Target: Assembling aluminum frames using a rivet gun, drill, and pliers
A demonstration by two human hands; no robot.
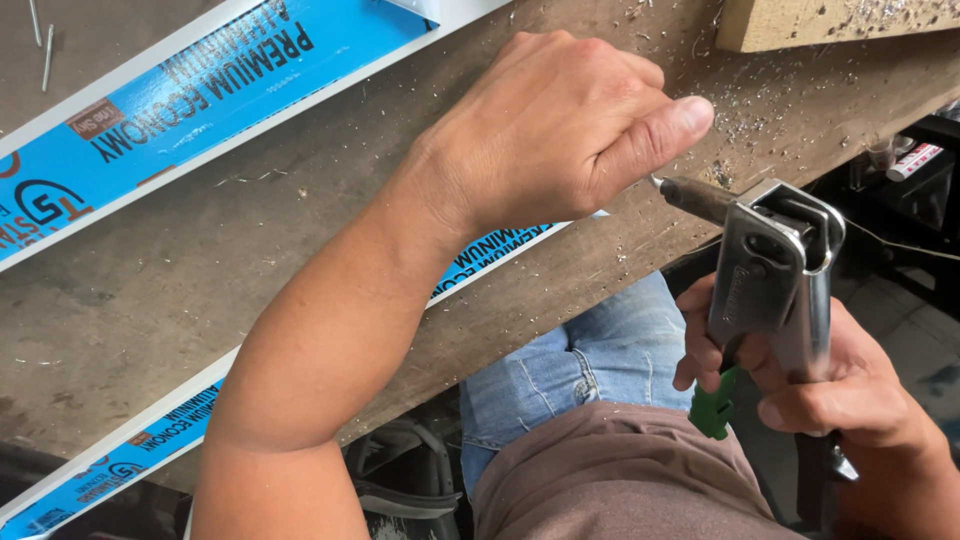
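Right hand [820,385] clamped on a rivet gun [775,270] off the table's [300,220] front edge; left hand [560,125] pinched at its nose. A squeeze could nip the fingertips or drop the rivet, itself hidden.

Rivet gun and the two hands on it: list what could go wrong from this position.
1. The left hand pinches at the nose of the rivet gun; if the right hand squeezes the handles now, thumb or fingertips could get nipped.
2. The tool is held off the edge of the workbench, over the lap; whatever small part the fingers hold, hidden here, could drop to the floor.
3. Metal shavings litter the bench by the left hand and could prick the skin.
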